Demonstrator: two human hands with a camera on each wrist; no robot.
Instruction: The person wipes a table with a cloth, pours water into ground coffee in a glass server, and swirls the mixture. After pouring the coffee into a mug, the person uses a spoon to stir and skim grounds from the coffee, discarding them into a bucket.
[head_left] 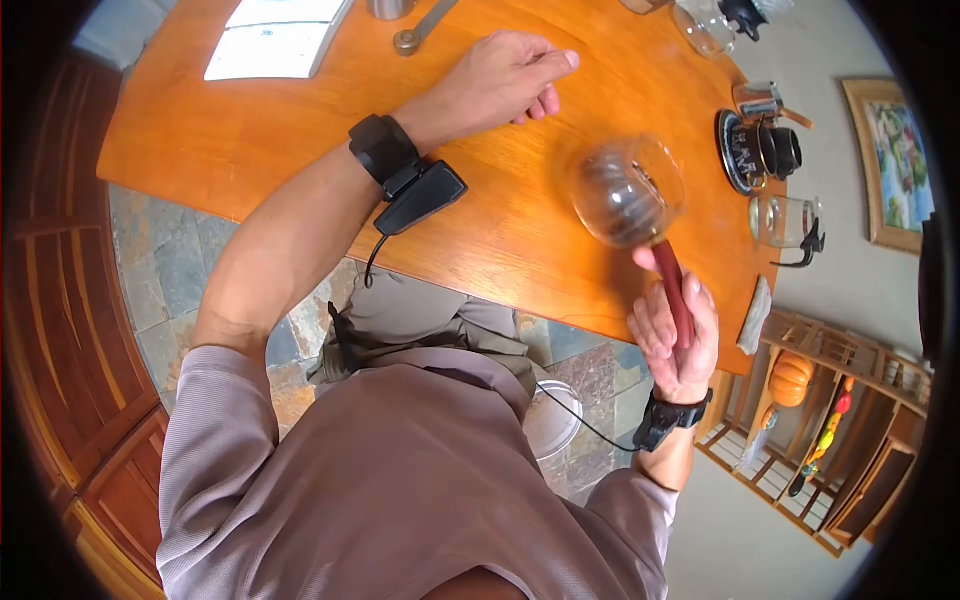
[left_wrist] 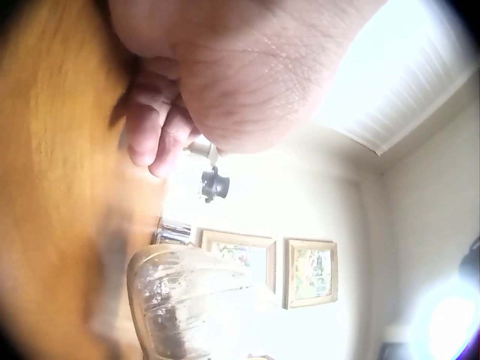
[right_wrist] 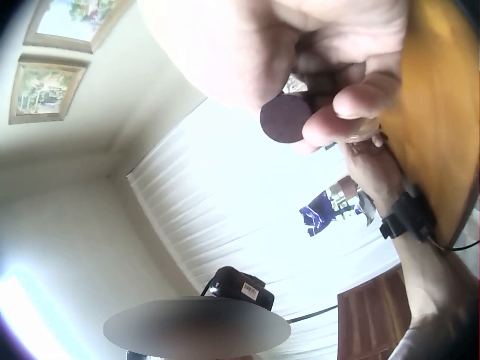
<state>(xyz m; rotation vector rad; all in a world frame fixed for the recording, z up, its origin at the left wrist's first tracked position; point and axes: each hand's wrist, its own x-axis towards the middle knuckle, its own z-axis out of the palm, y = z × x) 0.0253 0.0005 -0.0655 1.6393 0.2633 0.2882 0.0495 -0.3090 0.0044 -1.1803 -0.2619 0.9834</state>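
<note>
In the head view my right hand grips the dark red handle of a round clear glass vessel, tilted over the table's right part, its glass blurred. The right wrist view shows the handle's round end between the thumb side and fingers of my right hand. My left hand hovers at or just over the wood, left of the glass, holding nothing, fingers loosely bent. From the left wrist, that hand hangs above the glass vessel.
The wooden table carries white papers, a metal tool, a glass pot, a metal jug, a black dripper by a dark plate, another glass pot and a grey cloth at the right edge.
</note>
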